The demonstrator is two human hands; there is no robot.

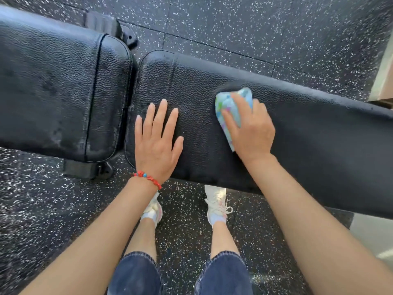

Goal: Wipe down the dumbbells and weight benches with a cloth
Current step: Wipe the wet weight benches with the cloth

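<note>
A black padded weight bench (308, 133) runs across the view in two cushions, with a seat pad (53, 86) on the left and a long back pad on the right. My left hand (157, 141) lies flat on the back pad near the gap, fingers straight and spread. My right hand (249, 128) presses a folded pale blue patterned cloth (226, 103) onto the back pad, fingers curled over it. Most of the cloth is hidden under that hand.
Black rubber flooring with white flecks (255, 28) surrounds the bench. The bench frame's feet (89, 169) stick out below and behind the seat pad. My two feet in white shoes (217, 203) stand close against the bench's near edge. A pale object (382, 77) sits at the right edge.
</note>
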